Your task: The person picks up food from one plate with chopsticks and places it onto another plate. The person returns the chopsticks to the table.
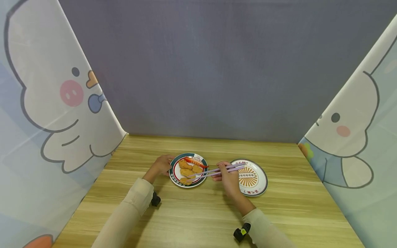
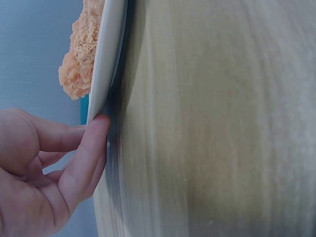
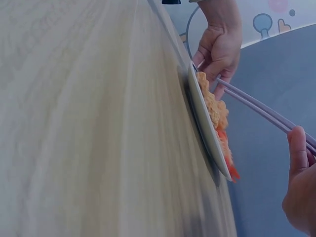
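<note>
My left hand (image 1: 162, 164) pinches the left rim of a round plate (image 1: 203, 162) with a dark green patterned border, thumb above and fingers below, as the left wrist view shows. On that plate lie several pieces of fried chicken (image 1: 186, 173) and a red-orange shrimp (image 1: 196, 162). Between the two plates, my right hand (image 1: 228, 179) holds a pair of light purple chopsticks (image 3: 269, 113). Their tips point left, over the nearest chicken pieces; in the right wrist view they show above the food, and whether they touch it I cannot tell.
A white oval plate (image 1: 260, 175) with an orange sunburst print sits to the right, partly behind my right hand. The wooden table (image 1: 192, 217) ends at a grey back panel (image 1: 198, 69). Cartoon-printed panels (image 1: 40, 113) stand on both sides.
</note>
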`<state>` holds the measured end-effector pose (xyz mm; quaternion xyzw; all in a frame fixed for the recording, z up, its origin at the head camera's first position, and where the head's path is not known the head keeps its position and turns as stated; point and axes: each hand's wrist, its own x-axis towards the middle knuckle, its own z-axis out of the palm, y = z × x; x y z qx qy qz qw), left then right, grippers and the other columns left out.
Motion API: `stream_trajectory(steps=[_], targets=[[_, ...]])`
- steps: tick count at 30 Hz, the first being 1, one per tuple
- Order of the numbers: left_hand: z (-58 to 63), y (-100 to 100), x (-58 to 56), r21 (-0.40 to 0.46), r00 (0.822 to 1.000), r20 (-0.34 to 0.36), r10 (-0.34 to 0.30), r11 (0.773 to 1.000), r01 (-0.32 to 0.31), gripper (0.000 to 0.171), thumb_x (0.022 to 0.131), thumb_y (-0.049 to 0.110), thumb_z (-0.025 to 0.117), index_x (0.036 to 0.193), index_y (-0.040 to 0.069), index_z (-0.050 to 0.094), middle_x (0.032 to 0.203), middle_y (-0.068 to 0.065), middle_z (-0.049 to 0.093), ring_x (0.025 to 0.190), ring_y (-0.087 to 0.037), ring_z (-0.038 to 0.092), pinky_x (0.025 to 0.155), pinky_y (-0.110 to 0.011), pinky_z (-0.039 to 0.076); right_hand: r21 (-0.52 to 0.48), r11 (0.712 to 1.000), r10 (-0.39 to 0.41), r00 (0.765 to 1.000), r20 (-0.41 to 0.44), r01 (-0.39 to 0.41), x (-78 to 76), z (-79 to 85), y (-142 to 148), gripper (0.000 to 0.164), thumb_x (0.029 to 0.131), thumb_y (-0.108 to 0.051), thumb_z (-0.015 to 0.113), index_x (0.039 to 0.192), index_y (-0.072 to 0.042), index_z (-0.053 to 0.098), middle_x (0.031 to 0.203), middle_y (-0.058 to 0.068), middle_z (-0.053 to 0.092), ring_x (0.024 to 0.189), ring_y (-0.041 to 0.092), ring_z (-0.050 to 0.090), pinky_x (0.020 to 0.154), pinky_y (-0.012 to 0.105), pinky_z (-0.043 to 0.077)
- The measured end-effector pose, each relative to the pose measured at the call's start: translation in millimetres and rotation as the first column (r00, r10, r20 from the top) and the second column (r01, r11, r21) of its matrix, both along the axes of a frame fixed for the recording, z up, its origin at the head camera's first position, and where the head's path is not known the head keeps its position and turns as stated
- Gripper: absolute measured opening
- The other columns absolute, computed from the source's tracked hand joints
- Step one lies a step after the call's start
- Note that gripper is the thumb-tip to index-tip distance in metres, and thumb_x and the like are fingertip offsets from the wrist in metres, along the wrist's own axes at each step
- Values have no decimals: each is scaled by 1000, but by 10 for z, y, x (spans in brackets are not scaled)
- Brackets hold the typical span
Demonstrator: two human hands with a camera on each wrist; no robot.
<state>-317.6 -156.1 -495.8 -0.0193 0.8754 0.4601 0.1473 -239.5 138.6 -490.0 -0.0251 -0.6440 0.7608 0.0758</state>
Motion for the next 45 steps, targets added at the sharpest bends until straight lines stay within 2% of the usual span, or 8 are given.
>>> stream_trajectory(steps=[12,20,27,30,33,37,41,45], targets=[[32,12,19,-5,1000,-5,-3,1000,3,55,89,-13,54,143,-2,54,124,-30,63,85,-25,69,61,-36,66,73,997,-28,995,-96,35,-35,202,264,25,104,-9,54,103,14,64,85,26,72,61,15,74,59,33,65],[29,14,21,-22,1000,-4,-8,1000,8,55,89,-12,54,143,0,55,124,-28,63,84,-24,69,59,-34,65,220,975,24,974,-226,27,6,263,435,27,104,-12,57,102,14,66,91,38,68,65,26,75,63,40,65],[24,9,21,-6,1000,-3,-3,1000,3,54,89,-12,54,142,-1,55,123,-28,62,82,-24,68,59,-34,65,490,866,93,934,-345,95,51,241,504,19,100,-9,62,93,4,73,84,25,72,65,11,73,59,27,64],[20,4,20,-1,1000,-5,-2,1000,2,54,89,-13,53,142,0,56,121,-28,62,82,-23,67,60,-35,65,631,745,155,864,-480,217,71,211,526,10,94,-4,67,89,0,75,78,13,74,65,14,72,56,18,59],[18,2,18,-8,1000,-6,-6,1000,6,54,90,-13,54,142,0,56,121,-28,61,83,-23,67,60,-35,65,671,643,260,720,-644,369,83,178,540,3,85,1,74,87,-2,75,78,6,74,67,16,70,57,18,58],[17,3,12,-6,1000,-3,-6,1000,6,55,89,-13,54,142,0,55,121,-28,62,82,-24,68,60,-35,65,654,594,402,531,-746,468,76,115,550,2,87,-4,76,87,-4,74,78,5,72,67,17,68,56,23,58],[18,9,12,5,1000,1,-2,1000,2,55,88,-14,54,142,-1,55,121,-29,62,82,-24,68,60,-35,65,663,528,507,429,-748,532,79,25,550,22,101,-20,62,87,-7,72,79,2,69,63,13,65,53,24,57],[27,12,14,19,1000,8,9,1000,-9,56,88,-14,53,142,0,56,121,-28,62,82,-23,66,59,-35,65,695,449,597,390,-701,562,130,-39,546,30,105,-27,53,86,-11,70,82,-1,68,66,11,65,55,22,57]])
